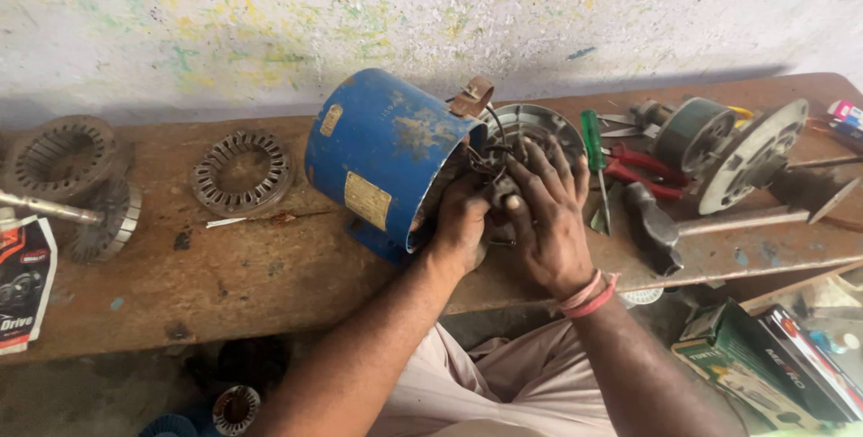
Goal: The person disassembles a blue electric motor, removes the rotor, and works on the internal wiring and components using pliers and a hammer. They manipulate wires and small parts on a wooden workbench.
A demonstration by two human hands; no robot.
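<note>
A blue cylindrical motor housing [382,158] lies on its side on the worn wooden bench [225,275], its open end facing right. My left hand [461,221] grips the rim of that open end, fingers reaching among dark wires [485,154] that spill from it. My right hand [548,212] is spread against the same opening, fingertips on the wires and inner parts, in front of a round metal end cover [544,122]. A pink band circles my right wrist.
A ring-shaped stator core [243,170] and further laminated cores [63,156] lie at the left. A green-handled screwdriver [593,154], red-handled pliers [643,172], a hammer [656,230] and a rotor assembly [728,145] lie at the right. Boxes [773,356] sit lower right.
</note>
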